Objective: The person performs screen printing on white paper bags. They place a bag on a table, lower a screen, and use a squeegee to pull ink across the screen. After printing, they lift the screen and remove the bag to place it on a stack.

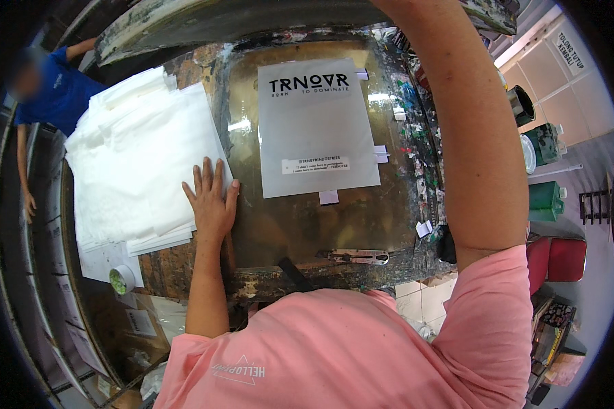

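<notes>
My left hand (213, 199) lies with fingers spread on the right edge of a tall, uneven stack of white translucent sheets (133, 153). It grips nothing. To its right, a frosted plastic sheet (315, 133), perhaps a bag, lies flat on the shiny brown glass-like tabletop (307, 235). Black print runs across its top, with a small printed strip near its lower edge. Small white tabs (328, 197) sit along its lower and right edges. My right arm stretches up past the sheet toward the raised dark frame (191, 34); the right hand is beyond the upper edge of the view.
A utility knife (359, 256) lies near the table's front edge. A small cup (121, 279) with green contents stands below the stack. At far left is a person in blue (58, 95). Green jerrycans (546, 201) and a red chair (561, 259) stand at right.
</notes>
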Action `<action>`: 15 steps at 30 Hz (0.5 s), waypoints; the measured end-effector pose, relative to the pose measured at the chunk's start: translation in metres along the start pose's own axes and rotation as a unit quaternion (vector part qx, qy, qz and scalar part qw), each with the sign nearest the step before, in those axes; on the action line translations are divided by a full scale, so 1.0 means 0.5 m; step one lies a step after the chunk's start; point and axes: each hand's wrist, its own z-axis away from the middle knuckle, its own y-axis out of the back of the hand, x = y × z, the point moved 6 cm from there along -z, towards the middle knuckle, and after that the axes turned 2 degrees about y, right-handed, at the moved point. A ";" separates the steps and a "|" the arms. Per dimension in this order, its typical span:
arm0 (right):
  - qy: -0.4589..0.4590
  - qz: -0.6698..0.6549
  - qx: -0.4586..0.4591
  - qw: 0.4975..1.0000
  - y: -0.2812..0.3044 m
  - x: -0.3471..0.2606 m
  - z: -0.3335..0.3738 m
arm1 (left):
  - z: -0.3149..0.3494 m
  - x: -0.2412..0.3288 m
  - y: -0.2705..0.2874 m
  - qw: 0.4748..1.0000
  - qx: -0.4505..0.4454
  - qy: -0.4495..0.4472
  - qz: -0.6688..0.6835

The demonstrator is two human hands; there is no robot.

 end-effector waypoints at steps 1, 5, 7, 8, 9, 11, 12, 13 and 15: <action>0.001 0.002 0.001 1.000 -0.002 0.001 0.002 | 0.000 0.000 0.000 1.000 0.001 0.000 0.001; -0.003 -0.003 -0.017 1.000 0.002 0.003 0.001 | -0.001 0.000 0.002 1.000 0.004 -0.002 0.006; -0.016 -0.016 -0.034 0.999 0.005 0.003 -0.006 | -0.001 0.000 0.002 1.000 0.005 -0.003 0.006; -0.026 -0.027 -0.051 0.998 0.005 0.004 -0.009 | -0.001 0.000 0.002 1.000 0.006 -0.003 0.004; -0.041 -0.046 -0.086 0.994 0.005 0.010 -0.014 | -0.002 0.000 0.002 1.000 0.006 -0.002 -0.001; -0.053 -0.066 -0.113 0.990 0.000 0.011 -0.015 | -0.001 -0.001 0.001 1.000 0.005 -0.001 0.001; -0.050 -0.066 -0.106 0.991 0.000 0.009 -0.015 | -0.001 -0.001 0.000 1.000 0.004 0.000 0.001; -0.039 -0.061 -0.086 0.994 0.003 0.008 -0.015 | -0.001 -0.002 -0.001 1.000 0.004 0.000 0.001; -0.010 -0.043 -0.031 0.999 0.006 -0.001 -0.010 | -0.001 -0.003 -0.002 1.000 0.005 0.001 -0.005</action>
